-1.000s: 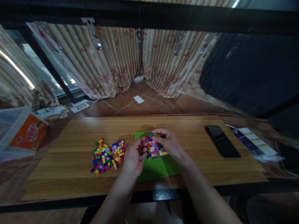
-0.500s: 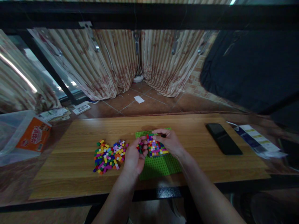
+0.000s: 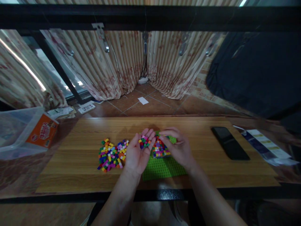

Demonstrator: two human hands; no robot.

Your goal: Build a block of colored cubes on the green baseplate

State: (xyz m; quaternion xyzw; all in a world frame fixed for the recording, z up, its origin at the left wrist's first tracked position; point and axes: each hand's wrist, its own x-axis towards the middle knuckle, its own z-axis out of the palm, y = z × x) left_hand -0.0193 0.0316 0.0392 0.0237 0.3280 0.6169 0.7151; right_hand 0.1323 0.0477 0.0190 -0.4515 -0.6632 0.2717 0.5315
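Observation:
My left hand (image 3: 138,152) is turned palm up with its fingers spread, cupping several small coloured bricks (image 3: 144,142). It hovers over the left edge of a green baseplate (image 3: 162,168). A patch of coloured bricks (image 3: 160,150) covers the plate's far part. My right hand (image 3: 178,146) curls over that patch, its thumb and fingers pinched near the far edge; what they hold is hidden. A loose pile of coloured bricks (image 3: 111,153) lies on the wooden table (image 3: 77,169) to the left of my left hand.
A black phone (image 3: 229,142) lies at the table's right, with a printed leaflet (image 3: 265,147) beyond it. A clear plastic bin (image 3: 14,131) with an orange box (image 3: 43,131) stands at the far left. Curtains and a tiled floor lie behind the table.
My left hand has turned palm up and opened, showing the bricks it was clutching. My right hand shifted slightly right over the brick patch. The camera moved a little.

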